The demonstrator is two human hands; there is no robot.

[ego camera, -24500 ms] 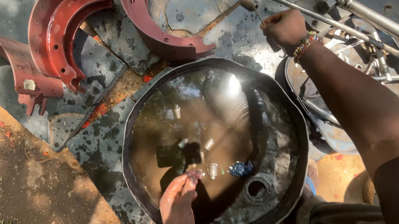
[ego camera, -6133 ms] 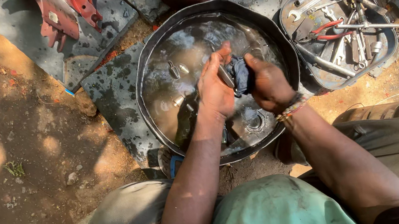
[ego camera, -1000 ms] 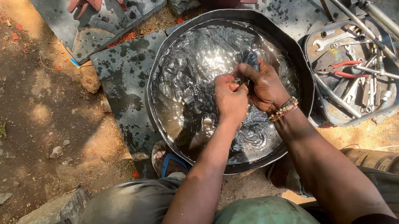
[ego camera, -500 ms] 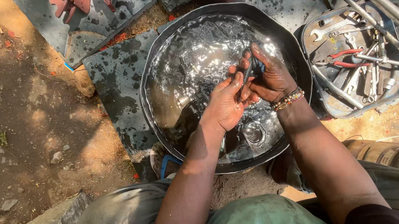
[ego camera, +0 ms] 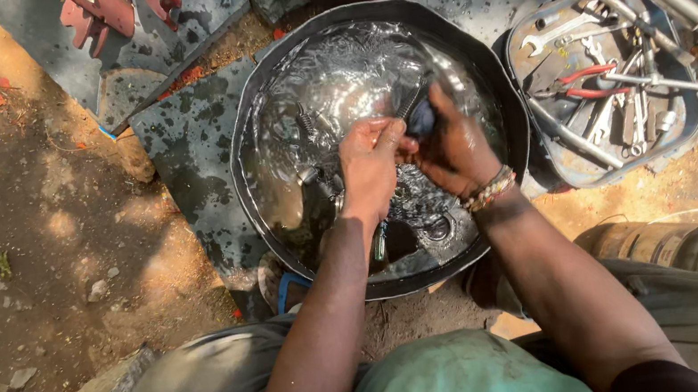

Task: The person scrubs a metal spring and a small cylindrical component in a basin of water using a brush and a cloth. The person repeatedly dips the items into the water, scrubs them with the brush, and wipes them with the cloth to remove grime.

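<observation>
From the head camera you look straight down on a wide round black metal basin (ego camera: 245, 147) filled with clear, rippling liquid that flashes in the sun, and both of your hands meet just above its middle. Your left hand (ego camera: 371, 169) has its fingers curled together and pressed against the small dark blue-black part (ego camera: 420, 117), which sits over the centre of the basin, a little toward its far rim. Your right hand (ego camera: 453, 148) is closed around that same part from the other side, thumb and fingers wrapped on it, so the two hands touch each other with the part between them; a beaded bracelet (ego camera: 490, 190) circles your right wrist, above the basin's near right side. Under the liquid, several small metal pieces lie on the basin's bottom, among them a coiled spring (ego camera: 304, 124) left of your hands and a ring-shaped piece (ego camera: 438, 229) near the basin's near rim; how many more there are is hard to tell through the glare. Just right of the basin, almost touching its rim, sits a shallow dark metal tray (ego camera: 689, 120) piled with spanners, long steel rods and a pair of red-handled pliers (ego camera: 583, 84). Beyond the basin's far left, red-painted curved metal parts (ego camera: 109, 7) lie on grey stone slabs (ego camera: 187, 127), which also run under the basin's left side. Left of the basin the ground is bare brown dirt (ego camera: 22, 239) with scattered pebbles.
</observation>
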